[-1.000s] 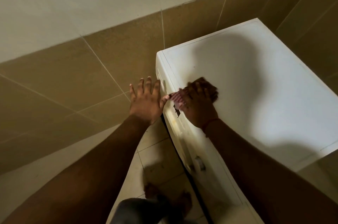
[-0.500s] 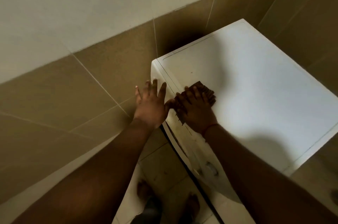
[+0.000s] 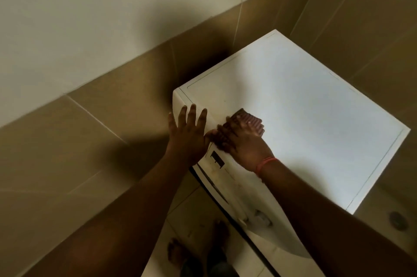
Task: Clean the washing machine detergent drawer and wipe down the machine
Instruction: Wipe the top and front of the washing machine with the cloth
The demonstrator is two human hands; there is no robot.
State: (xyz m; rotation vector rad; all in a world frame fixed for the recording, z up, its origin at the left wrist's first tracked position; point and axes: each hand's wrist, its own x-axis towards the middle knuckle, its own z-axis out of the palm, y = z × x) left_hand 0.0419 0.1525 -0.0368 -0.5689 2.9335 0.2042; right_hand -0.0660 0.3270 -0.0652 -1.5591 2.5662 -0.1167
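Observation:
A white washing machine (image 3: 304, 123) stands in a tiled corner, seen from above. My right hand (image 3: 243, 143) presses a ribbed pinkish-brown cloth (image 3: 250, 119) flat on the lid near its front left edge; part of the cloth is hidden under the fingers. My left hand (image 3: 188, 134) lies with spread, straight fingers against the machine's front left corner, its thumb touching my right hand. Below the hands, the front panel shows a dark slot (image 3: 217, 159) and a round knob (image 3: 261, 218).
Brown wall tiles (image 3: 94, 141) rise close on the left and behind the machine. My bare feet (image 3: 198, 245) stand on the pale floor by its front. A round drain (image 3: 398, 220) sits in the floor at the right.
My right hand has slid the cloth a little further onto the lid. My left hand has shifted from beside the machine onto its front corner. The camera has risen.

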